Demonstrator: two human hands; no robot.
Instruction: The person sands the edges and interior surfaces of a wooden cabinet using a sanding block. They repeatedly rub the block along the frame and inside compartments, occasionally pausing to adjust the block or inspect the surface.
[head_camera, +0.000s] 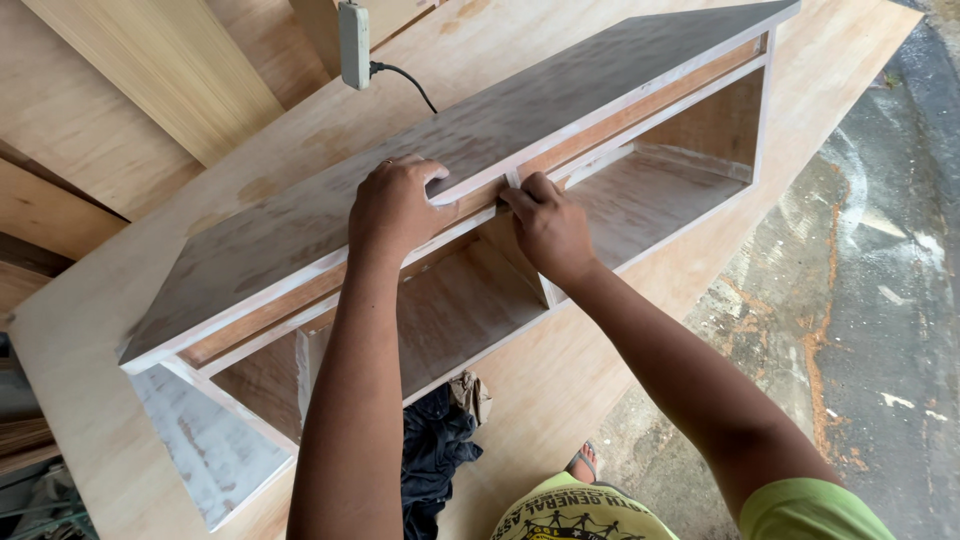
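Your left hand (392, 208) presses flat, fingers spread, on the cabinet (330, 215) at frame centre, steadying it on the plywood bench (600, 360), while your right hand (548, 228) pinches something small, too hidden to identify, against its front edge. A power strip (354, 44) hangs upper left.

The long open-fronted wooden cabinet (330, 215) is smeared patchy white-grey over brown wood, with an orange-brown strip along its front edge. The pale tan plywood surface (590, 370) beneath shows faint grain. A white power strip (354, 44) trails a black cord (405, 82). A dark navy crumpled cloth (432, 455) lies below. The grey concrete floor (880, 300) carries rusty orange streaks and white flecks.
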